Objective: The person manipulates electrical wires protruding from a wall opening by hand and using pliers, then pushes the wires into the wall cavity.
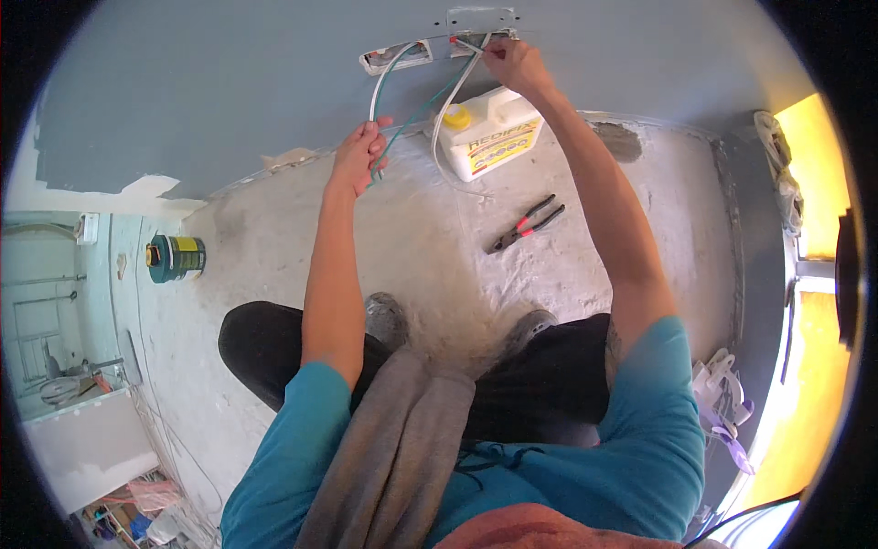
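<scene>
My left hand (357, 154) is closed around white and green wires (382, 82) hanging from the left wall opening (368, 60). My right hand (514, 66) is at the right wall opening (503, 35), fingers pinched on a thin pale item (466, 45) with a red tip. More green and white wires (437, 128) loop down from that opening. A white jug (485, 142) with a yellow cap stands below against the wall. Red-and-black handled pliers (527, 222) lie on the floor beneath my hands.
I sit on the dusty floor (430, 238) facing a grey wall (229, 91). A green can (169, 258) is at the left, near a doorway with clutter (137, 494). A bright yellow panel (814, 174) and a white-and-purple bundle (722, 403) are at the right.
</scene>
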Motion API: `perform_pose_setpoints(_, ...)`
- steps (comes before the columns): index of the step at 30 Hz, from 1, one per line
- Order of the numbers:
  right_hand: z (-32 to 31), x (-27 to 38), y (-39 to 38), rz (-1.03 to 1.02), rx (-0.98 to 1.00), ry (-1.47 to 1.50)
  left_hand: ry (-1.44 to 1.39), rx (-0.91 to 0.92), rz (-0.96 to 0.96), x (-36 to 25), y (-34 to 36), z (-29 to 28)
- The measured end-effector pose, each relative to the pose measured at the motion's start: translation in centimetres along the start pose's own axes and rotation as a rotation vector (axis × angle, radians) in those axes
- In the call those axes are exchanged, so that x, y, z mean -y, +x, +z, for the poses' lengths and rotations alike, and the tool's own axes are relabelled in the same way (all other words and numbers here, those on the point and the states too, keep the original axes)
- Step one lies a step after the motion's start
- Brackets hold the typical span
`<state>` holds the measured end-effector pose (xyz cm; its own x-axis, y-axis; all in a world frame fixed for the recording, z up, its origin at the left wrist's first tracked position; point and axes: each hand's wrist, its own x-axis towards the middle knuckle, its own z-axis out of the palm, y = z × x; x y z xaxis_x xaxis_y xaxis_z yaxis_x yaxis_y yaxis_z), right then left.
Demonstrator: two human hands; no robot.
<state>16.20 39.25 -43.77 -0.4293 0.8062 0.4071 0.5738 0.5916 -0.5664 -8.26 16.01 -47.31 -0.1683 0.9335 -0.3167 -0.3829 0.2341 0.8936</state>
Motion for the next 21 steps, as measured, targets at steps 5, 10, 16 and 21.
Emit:
perform_pose_setpoints(5, -0.5, 0.9, 0.3, 0.086, 0.102, -0.137, 0.068, -0.069, 0.052, 1.6, 0.6, 0.2)
perform_pose_setpoints(10, -0.7, 3.2, -0.5, 0.275, 0.338, 0.161, 0.162, -0.137, 0.109, 2.9, -0.4, -0.2)
perform_pose_setpoints(16, 0.2, -1.6, -0.2, 0.277, 0.278, 0.372, 0.060, -0.106, 0.096, 2.8, 0.7, 2.5)
perform_pose_setpoints(21, 0.6, -0.3, 0.0, 0.251, 0.220, 0.339, 0.041, -0.136, 0.102, 2.4, 0.7, 0.9)
